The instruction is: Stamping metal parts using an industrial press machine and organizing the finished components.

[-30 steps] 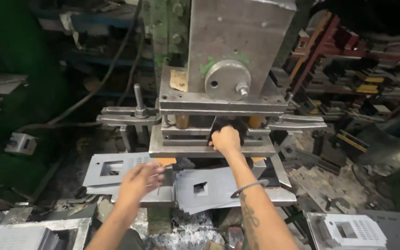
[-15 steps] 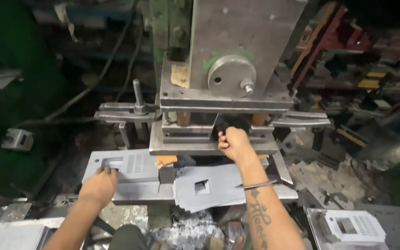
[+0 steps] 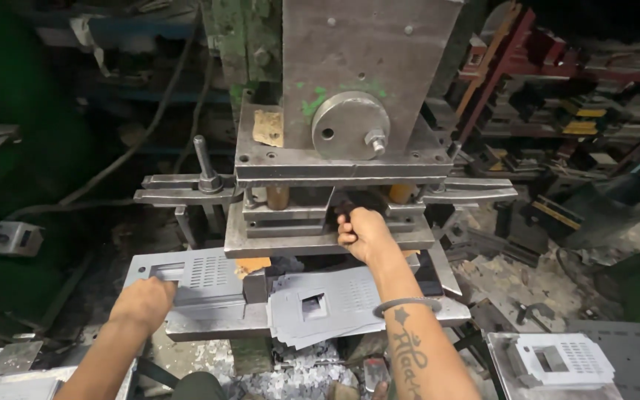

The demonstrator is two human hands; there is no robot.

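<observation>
Cluttered workshop shelves and scrap metal surround a heavy grey press (image 3: 350, 133) seen from the head camera. At the die opening, the right hand (image 3: 364, 233) is curled shut, apparently around a dark piece in the gap, though shadow hides it. Lower down, the left hand (image 3: 142, 304) rests fingers-down, closed over the near edge of a perforated grey sheet-metal panel (image 3: 198, 274) lying flat on the press bed, long axis left to right. Beside it sits a stack of punched panels (image 3: 320, 307).

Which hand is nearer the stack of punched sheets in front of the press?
Right. The right hand is at the die just above the stack; the left hand rests on the perforated panel further left.
</observation>
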